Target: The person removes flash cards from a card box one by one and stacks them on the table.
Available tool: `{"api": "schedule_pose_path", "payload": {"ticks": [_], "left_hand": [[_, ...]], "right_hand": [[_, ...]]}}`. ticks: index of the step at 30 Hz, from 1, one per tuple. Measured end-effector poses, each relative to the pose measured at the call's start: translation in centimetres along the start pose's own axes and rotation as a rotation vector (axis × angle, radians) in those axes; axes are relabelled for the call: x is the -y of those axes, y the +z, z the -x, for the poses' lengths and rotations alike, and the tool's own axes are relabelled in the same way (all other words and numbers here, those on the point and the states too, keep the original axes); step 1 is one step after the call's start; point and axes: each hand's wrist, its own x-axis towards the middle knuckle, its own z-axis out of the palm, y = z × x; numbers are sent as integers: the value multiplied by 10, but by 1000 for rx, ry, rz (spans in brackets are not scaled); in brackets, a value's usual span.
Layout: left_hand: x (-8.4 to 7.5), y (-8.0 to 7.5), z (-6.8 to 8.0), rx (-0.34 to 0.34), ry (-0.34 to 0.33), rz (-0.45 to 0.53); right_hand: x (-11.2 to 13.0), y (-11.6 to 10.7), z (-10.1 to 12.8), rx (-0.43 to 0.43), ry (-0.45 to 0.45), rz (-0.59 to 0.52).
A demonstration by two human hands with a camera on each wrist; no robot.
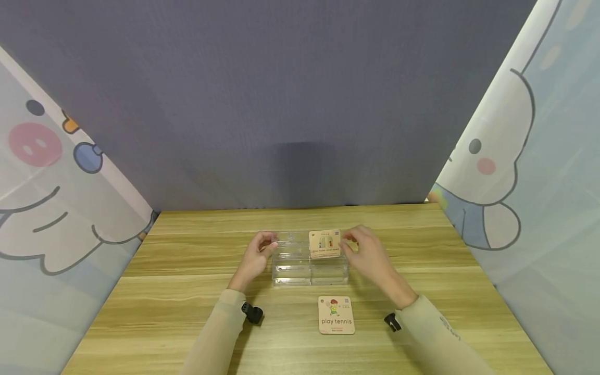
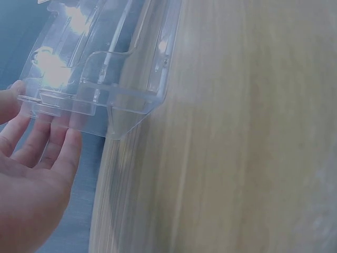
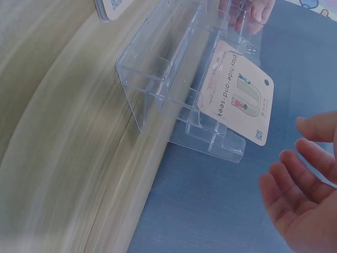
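A clear plastic card rack (image 1: 291, 271) with stepped tiers stands on the wooden table, split into two columns. My left hand (image 1: 255, 256) grips its left side near the top; in the left wrist view the thumb lies over the edge of the rack (image 2: 89, 89) and the fingers are behind it. A card reading "play hide-and-seek" (image 1: 325, 244) sits tilted in an upper right slot. Just right of that card, my right hand (image 1: 370, 255) is apart from it, fingers loosely bent with nothing between them, as the right wrist view shows of the hand (image 3: 310, 195).
A "play tennis" card (image 1: 336, 315) lies face up in front of the rack, and the right wrist view shows it is the top of a small stack (image 3: 111, 8). A grey-blue partition (image 1: 300, 104) rises behind the table (image 1: 187, 291). Cartoon-printed curtains (image 1: 553, 219) flank both sides.
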Motion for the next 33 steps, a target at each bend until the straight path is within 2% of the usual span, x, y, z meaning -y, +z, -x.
{"api": "schedule_pose_path", "payload": {"ticks": [8, 15, 25, 28, 33], "left_hand": [[0, 0, 0, 6, -4, 10], [0, -1, -1, 6, 4, -4], [2, -2, -4, 4, -4, -21], [-3, -2, -3, 9, -16, -15], [-25, -2, 3, 36, -10, -29]], "right_hand": [[2, 0, -6, -16, -3, 8], [0, 1, -9, 5, 15, -4], [-6, 3, -13, 5, -19, 11], [-6, 5, -15, -3, -34, 16], [-5, 6, -17, 2, -55, 14]]}}
